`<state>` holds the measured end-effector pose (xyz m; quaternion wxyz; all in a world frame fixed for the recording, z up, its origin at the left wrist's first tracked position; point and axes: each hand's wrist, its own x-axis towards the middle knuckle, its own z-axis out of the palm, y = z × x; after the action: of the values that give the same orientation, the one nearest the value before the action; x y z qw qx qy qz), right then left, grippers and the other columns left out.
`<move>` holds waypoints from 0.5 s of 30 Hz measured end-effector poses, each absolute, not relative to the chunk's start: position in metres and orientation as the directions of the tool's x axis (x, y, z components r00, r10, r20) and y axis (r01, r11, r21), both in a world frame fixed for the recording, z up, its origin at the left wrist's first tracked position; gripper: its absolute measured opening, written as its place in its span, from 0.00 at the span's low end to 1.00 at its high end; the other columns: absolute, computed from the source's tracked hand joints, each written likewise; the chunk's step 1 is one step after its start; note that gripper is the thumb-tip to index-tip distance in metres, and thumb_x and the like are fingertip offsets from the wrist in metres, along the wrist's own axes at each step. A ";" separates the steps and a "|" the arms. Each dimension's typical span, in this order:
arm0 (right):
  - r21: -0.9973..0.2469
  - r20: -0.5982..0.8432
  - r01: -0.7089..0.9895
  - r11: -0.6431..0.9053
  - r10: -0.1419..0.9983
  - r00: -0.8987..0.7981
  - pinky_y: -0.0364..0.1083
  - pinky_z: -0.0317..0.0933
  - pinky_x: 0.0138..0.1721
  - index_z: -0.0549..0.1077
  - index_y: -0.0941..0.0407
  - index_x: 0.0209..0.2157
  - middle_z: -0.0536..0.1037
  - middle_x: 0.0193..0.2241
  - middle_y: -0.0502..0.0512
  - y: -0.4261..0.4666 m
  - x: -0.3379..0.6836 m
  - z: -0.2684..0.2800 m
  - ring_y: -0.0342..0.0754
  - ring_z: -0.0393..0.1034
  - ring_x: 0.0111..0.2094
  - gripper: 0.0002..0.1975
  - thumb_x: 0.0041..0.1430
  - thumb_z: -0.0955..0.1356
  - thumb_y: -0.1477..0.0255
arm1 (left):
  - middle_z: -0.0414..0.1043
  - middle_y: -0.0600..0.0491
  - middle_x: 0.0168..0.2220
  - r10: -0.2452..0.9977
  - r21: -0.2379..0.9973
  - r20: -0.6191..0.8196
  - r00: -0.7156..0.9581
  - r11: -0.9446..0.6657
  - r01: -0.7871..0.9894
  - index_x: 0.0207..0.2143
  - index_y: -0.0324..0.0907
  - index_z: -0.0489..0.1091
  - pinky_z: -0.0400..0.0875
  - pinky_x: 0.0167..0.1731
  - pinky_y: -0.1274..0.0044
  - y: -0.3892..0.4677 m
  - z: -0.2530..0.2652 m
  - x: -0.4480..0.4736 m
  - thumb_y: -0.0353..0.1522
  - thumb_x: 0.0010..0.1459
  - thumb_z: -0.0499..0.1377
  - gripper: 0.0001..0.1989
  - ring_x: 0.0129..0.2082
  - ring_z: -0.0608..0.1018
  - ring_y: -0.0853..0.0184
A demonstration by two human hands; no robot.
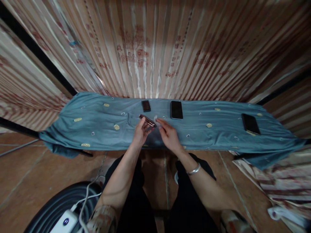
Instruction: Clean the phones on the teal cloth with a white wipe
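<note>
Over the front middle of the cloth-covered table, my left hand (140, 133) is closed around a slim, glossy reddish-brown object (147, 120) with rounded ends. It tilts down toward the right, and its exact kind does not show. Close by on the right, my right hand (169, 136) pinches a small whitish, see-through piece (156, 120) by the object's right end. I cannot tell whether the two touch. Behind my hands lie a small dark flat rectangle (146, 105) and a larger black phone-like slab (176, 110).
A blue-green patterned cloth (97, 124) covers the long table. Another black slab (250, 124) lies at its right. A pleated curtain (155, 48) hangs behind. Down on the left, a white power bank (65, 221) with cables rests on a black ribbed round object (60, 200).
</note>
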<state>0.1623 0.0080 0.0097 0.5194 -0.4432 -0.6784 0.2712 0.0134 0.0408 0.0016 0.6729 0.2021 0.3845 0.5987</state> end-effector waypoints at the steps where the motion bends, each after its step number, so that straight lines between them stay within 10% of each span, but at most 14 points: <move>1: -0.785 0.477 0.370 0.497 0.866 -0.151 0.55 0.57 0.65 0.74 0.51 0.56 0.75 0.59 0.55 0.003 0.158 0.009 0.51 0.66 0.62 0.20 0.65 0.62 0.73 | 0.77 0.54 0.29 0.959 0.726 -0.285 -0.008 0.210 -0.655 0.32 0.42 0.71 0.74 0.37 0.73 0.041 0.001 0.014 0.45 0.49 0.67 0.17 0.32 0.79 0.65; 6: -0.615 0.485 0.492 0.616 0.788 -0.379 0.57 0.55 0.67 0.67 0.56 0.64 0.69 0.63 0.62 -0.010 0.141 -0.001 0.51 0.60 0.66 0.25 0.67 0.57 0.76 | 0.78 0.50 0.31 0.968 0.703 -0.248 0.033 0.203 -0.682 0.36 0.41 0.74 0.75 0.38 0.73 0.041 -0.004 0.020 0.51 0.55 0.61 0.22 0.37 0.81 0.62; 15: -0.515 0.445 0.694 0.503 0.849 -0.285 0.62 0.53 0.68 0.66 0.64 0.63 0.65 0.65 0.69 0.008 0.143 -0.008 0.58 0.54 0.69 0.29 0.61 0.59 0.82 | 0.80 0.49 0.33 0.949 0.657 -0.315 -0.017 0.205 -0.725 0.39 0.41 0.74 0.76 0.34 0.72 0.046 0.001 0.021 0.51 0.62 0.53 0.23 0.35 0.81 0.62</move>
<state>0.1432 0.0078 -0.0085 0.3481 -0.4862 -0.7938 0.1112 0.0207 0.0458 0.0011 0.6843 0.1526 0.3665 0.6117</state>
